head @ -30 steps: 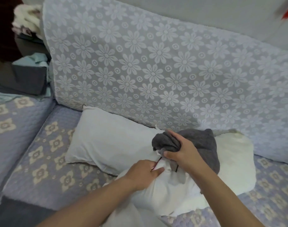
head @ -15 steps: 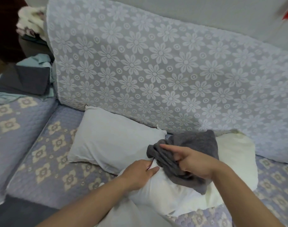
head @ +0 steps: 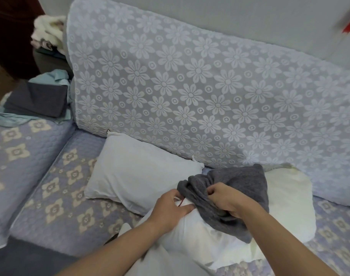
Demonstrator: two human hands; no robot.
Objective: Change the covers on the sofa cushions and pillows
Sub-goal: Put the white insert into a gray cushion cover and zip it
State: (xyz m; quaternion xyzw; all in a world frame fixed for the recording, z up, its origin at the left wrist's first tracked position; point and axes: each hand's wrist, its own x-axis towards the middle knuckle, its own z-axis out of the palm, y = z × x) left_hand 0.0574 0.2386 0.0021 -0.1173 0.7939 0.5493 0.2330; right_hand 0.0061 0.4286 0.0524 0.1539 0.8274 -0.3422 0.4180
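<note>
A bunched dark grey cover (head: 237, 182) sits over the far end of a white pillow (head: 192, 228) that lies on the sofa seat in front of me. My right hand (head: 226, 200) grips a fold of the grey cover. My left hand (head: 170, 210) presses on the white pillow next to the cover's edge, fingers around the pillow's corner beside a thin red thread. A second bare white pillow (head: 138, 174) lies to the left against the backrest. A cream pillow (head: 289, 204) lies under and right of the grey cover.
The sofa backrest (head: 190, 86) wears a pale lace cover with flowers. The seat (head: 56, 192) has a lilac quilted cover. Folded dark grey and light blue cloths (head: 37, 100) lie at the far left, with a fluffy bundle (head: 46, 32) behind them.
My right hand has pulled the grey cover further down over the end of the white pillow. My left hand stays on the pillow's corner. The view has shifted slightly left.
</note>
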